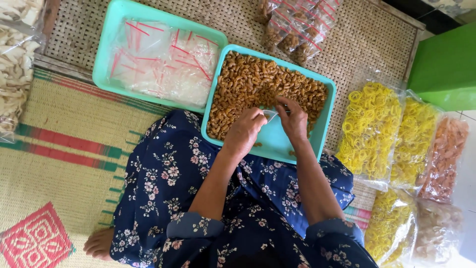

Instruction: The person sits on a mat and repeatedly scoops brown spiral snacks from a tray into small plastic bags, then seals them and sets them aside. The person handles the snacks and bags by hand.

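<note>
Together, left hand (244, 131) and right hand (292, 119) pinch a small clear plastic bag (270, 115) open over the turquoise tray's (271, 145) bare near corner, beside brown curled snacks (258, 87).

Your hands pinch a small clear bag (270, 115). Empty red-striped clear bags (158, 62) fill the left tray, filled ones (297, 27) lie above, and big bags of yellow rings (369, 129) sit right.
</note>
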